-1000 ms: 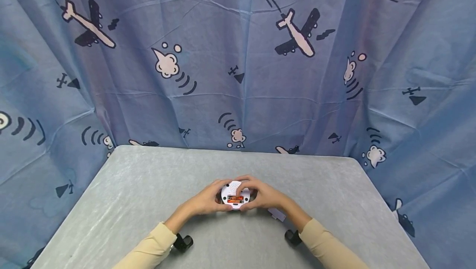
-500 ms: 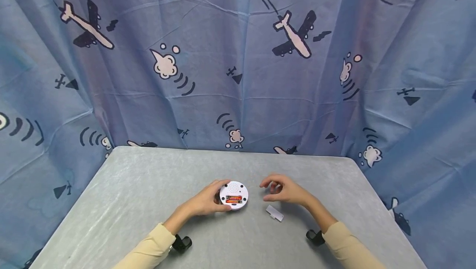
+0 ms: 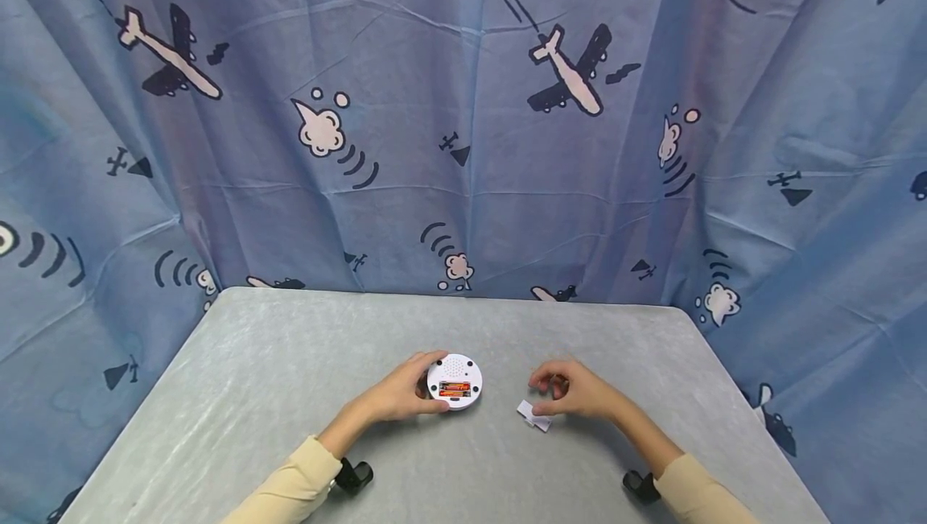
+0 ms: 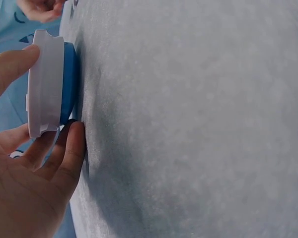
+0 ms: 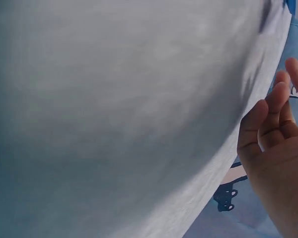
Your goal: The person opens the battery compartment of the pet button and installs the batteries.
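Note:
A round white battery-powered device (image 3: 455, 365) lies upside down on the table, its back facing up with speaker holes. Two red-and-black batteries (image 3: 455, 389) sit in its uncovered compartment. In the left wrist view, the side of the device (image 4: 45, 84) shows a white shell over a blue part. My left hand (image 3: 401, 389) grips its left side between thumb and fingers. To the right, my right hand (image 3: 579, 392) hovers with loosely bent fingers, its thumb overlapping the small white battery cover (image 3: 541, 423). In the right wrist view, nothing shows between the fingers of this hand (image 5: 283, 163).
A pale grey cloth-like surface covers the table (image 3: 326, 339). Behind and around it hangs a blue curtain (image 3: 405, 154) printed with airplanes. Black wrist cameras are strapped on both arms, the right one (image 3: 640, 487) low over the table.
My right hand has left the device and moved right, then down to the battery cover, uncovering the batteries to view. The left hand keeps its hold on the device.

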The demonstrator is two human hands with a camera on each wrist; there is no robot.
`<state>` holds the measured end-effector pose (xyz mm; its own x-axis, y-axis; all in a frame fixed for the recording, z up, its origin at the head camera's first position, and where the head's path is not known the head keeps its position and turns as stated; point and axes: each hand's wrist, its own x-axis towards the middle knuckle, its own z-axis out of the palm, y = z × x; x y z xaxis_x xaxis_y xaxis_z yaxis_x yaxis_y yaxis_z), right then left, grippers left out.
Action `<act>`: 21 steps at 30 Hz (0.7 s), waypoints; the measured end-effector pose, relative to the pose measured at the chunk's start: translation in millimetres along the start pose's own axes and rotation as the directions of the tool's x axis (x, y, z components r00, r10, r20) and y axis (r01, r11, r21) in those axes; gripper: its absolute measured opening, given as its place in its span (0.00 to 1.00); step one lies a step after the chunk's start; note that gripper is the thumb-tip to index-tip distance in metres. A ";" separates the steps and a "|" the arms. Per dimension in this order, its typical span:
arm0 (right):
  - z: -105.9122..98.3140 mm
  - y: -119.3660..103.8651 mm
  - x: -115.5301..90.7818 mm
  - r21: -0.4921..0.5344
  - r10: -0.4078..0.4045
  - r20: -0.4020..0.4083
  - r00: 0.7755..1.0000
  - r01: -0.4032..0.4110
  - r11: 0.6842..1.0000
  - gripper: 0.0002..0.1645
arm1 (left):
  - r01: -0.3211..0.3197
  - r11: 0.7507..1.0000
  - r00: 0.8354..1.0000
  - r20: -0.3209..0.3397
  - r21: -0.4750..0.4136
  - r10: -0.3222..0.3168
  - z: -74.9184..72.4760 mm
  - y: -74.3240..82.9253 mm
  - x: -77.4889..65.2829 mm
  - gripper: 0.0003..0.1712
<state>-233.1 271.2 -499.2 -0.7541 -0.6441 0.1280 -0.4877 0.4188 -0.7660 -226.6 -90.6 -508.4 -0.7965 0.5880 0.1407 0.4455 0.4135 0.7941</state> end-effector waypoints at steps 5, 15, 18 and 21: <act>3.0 -0.5 -13.7 -0.034 0.003 -0.035 0.999 -0.005 0.999 0.21 | 0.005 1.000 1.000 0.006 -0.006 -0.005 0.0 -1.3 0.2 0.48; 10.8 -0.3 -25.0 -0.122 0.076 -0.076 0.994 -0.085 0.989 0.25 | 0.007 1.000 1.000 0.007 -0.012 -0.007 -0.3 -1.5 1.5 0.48; 12.1 0.8 -25.7 -0.145 0.080 -0.075 0.994 -0.090 0.985 0.24 | 0.004 1.000 1.000 0.003 -0.009 -0.004 0.1 -1.4 1.5 0.48; 12.5 0.5 -25.8 -0.143 0.098 -0.068 0.993 -0.107 0.984 0.21 | 0.005 1.000 1.000 0.003 -0.010 -0.005 0.3 -1.2 0.8 0.48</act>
<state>-208.4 280.0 -510.8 -0.8265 -0.5549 0.0947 -0.4621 0.5727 -0.6771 -227.6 -90.4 -509.3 -0.7976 0.5878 0.1350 0.4374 0.4096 0.8006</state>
